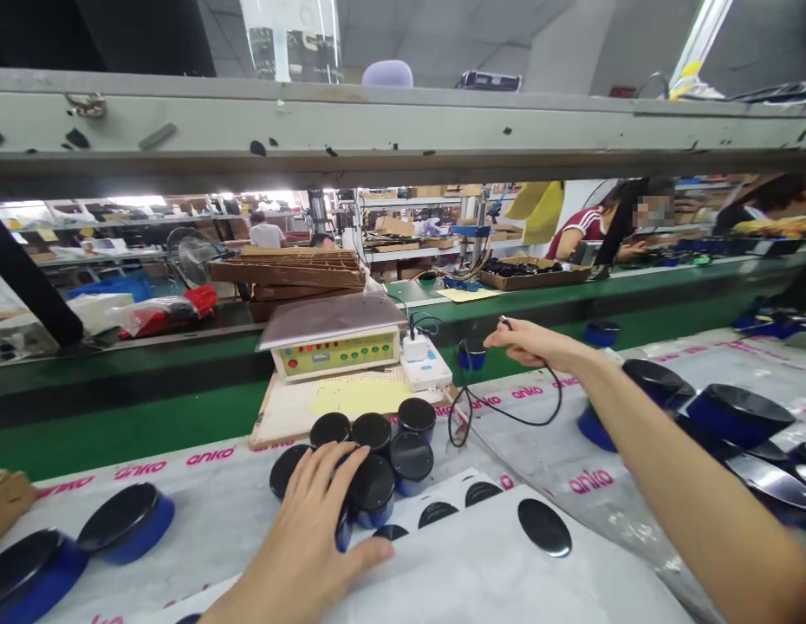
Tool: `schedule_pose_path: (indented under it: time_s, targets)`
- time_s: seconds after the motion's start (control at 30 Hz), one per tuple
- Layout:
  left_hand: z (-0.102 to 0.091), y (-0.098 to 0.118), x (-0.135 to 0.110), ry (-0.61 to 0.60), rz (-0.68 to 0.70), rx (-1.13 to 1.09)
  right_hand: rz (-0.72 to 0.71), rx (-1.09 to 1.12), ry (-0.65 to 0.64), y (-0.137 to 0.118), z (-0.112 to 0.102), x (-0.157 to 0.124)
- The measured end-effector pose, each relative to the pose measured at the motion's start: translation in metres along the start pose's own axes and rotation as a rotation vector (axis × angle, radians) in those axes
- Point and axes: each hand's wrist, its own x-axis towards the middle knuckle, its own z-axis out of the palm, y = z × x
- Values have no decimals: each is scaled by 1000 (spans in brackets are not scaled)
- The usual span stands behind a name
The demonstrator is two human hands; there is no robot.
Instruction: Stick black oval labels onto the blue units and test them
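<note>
Several black-topped blue cylinders (411,459) are grouped upright on an anko-printed bench sheet (208,457), just in front of a wooden board (266,438). The left hand (299,542) is laid over the nearest of them, its fingers (325,477) spread across the cylinders; no firm grip can be made out. The right hand (539,342) is held raised above the bench, with a black cable (562,400) pinched near its end between thumb and forefinger. The cable is looped downward beside a white adapter (425,364). A tester box (338,354) with red and green lights is set on the board. Black ovals (544,527) are laid on a white sheet (487,572) near the left hand. More cylinders (737,414) are tilted at the right. Beyond a green conveyor belt (117,433), a tray of black parts (533,273) and a co-worker in a red shirt (581,232) are seen.
</note>
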Motion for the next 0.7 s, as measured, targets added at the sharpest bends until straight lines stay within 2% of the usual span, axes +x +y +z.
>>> schedule_pose_path:
  time_s: [0.1,0.17,0.2,0.27,0.33,0.4,0.47,0.5,0.53,0.57,0.63,0.7]
  targets:
    - [-27,8,4,57,-151,-229,89,-71,131,-10,34,42]
    - [-42,13,7,106,-224,-343,119,-110,177,-14,53,56]
    - [-49,15,8,132,-261,-388,128,-126,202,-16,56,58]
    - [-61,19,9,201,-314,-470,135,-158,285,-21,49,50]
    - [-69,26,11,289,-324,-551,121,-179,414,-29,27,28]
    - [-74,36,16,343,-252,-638,61,-172,549,-45,2,-8]
    - [-76,51,26,329,-131,-795,-107,-124,612,-67,-14,-54]
    - [-76,60,31,288,-74,-917,-328,21,597,-81,-16,-79]
    - [-76,68,36,219,-29,-1060,-535,164,490,-94,-15,-104]
    - [-75,75,40,132,4,-1205,-689,215,320,-107,-10,-126]
    - [-74,87,43,-44,16,-1440,-854,196,196,-128,6,-161]
    - [-72,92,40,-162,-66,-1608,-913,140,194,-137,21,-180]
